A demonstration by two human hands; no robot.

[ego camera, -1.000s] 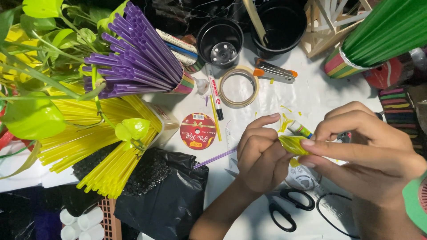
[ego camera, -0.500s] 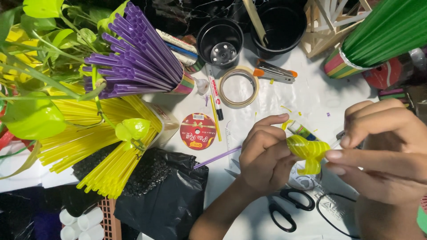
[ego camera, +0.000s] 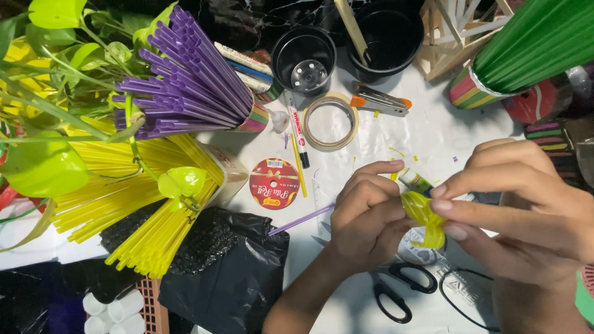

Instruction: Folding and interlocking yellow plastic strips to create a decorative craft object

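Your white counter (ego camera: 445, 124) is crowded: on your left lies a big sheaf of yellow straws (ego camera: 142, 204), above it a cup of purple straws (ego camera: 185, 80), and at the top right a fan of green straws (ego camera: 538, 37). A black plastic bag (ego camera: 229, 272) sits low at the centre, two black pots (ego camera: 306, 59) stand at the top, and between them and you lie a ring of tape (ego camera: 331, 120), a red ribbon spool (ego camera: 275, 182), a stapler (ego camera: 380, 101) and black scissors (ego camera: 402, 291). Your left hand (ego camera: 365, 216) is curled nearly closed, pinching one side of a small yellow ribbon bow (ego camera: 424, 216) held just above the counter; a single purple straw (ego camera: 300, 219) runs out from under that hand, though whether you grip it too is hard to tell. Your right hand (ego camera: 526, 204) has thumb and forefinger pressed together on the bow's other side, the remaining fingers loosely bent. The bow already shows a few loops and one tail hanging down, so shaping seems well under way; the loops look uneven and nothing visibly fastens them, so tightening and tidying appear left. Small yellow snippets (ego camera: 396, 154) dot the counter near your hands.
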